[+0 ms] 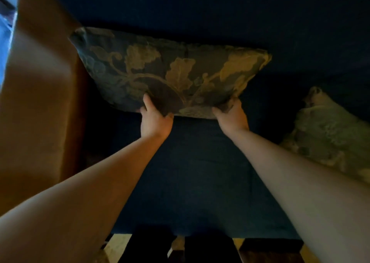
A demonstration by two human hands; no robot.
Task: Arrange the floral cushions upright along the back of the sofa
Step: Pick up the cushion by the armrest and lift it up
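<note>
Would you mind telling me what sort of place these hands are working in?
Most likely a home living room: a dark blue sofa with a brown armrest, floral cushions on it, and light flooring at its foot.

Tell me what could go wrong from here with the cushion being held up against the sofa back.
1. Both hands, left hand and right hand, pinch only the lower edge of the floral cushion; once released it may flop forward onto the seat.
2. It sits close to the brown armrest, so it may end up tilted rather than upright.
3. The second floral cushion lies slumped at the right; crowding could topple either.
</note>
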